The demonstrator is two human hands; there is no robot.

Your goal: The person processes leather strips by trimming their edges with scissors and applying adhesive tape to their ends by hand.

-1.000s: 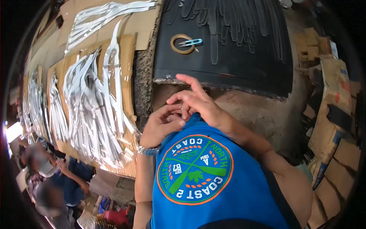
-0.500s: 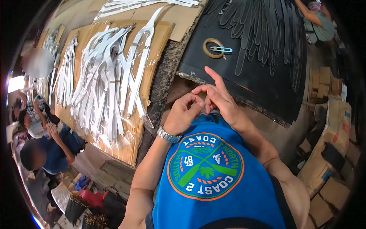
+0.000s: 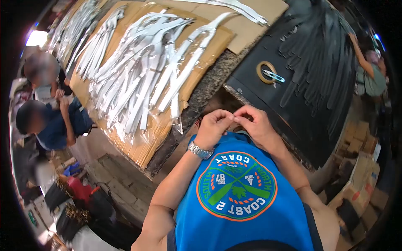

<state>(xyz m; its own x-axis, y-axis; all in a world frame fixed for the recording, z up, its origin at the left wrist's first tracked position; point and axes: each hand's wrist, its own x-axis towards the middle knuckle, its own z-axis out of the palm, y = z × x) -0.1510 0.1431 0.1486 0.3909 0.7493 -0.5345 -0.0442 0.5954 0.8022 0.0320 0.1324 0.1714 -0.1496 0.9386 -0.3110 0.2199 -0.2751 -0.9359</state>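
In front of my chest, my left hand (image 3: 213, 127) and my right hand (image 3: 256, 125) meet with thumb and index fingertips pinched together. Whatever lies between the fingertips is too small to make out. A metal watch (image 3: 200, 150) is on my left wrist. Beyond my right hand, a tape roll (image 3: 261, 74) lies on the black tabletop (image 3: 251, 90), with blue thread snips (image 3: 274, 75) across its edge. Many black straps (image 3: 314, 58) are spread behind them. White straps in clear plastic (image 3: 138, 79) lie on cardboard (image 3: 153, 146) at the left.
Two people (image 3: 63, 121) are at the far left, and another person (image 3: 370, 79) is at the upper right. Cardboard boxes (image 3: 356, 180) are stacked at the right. Bags, one of them red (image 3: 79, 188), stand at the lower left. A dark table edge (image 3: 201, 102) runs between the worktops.
The view has swung, so the tables sit farther right. My right hand's raised fingers have curled in, and its fingertips now meet those of my left hand.
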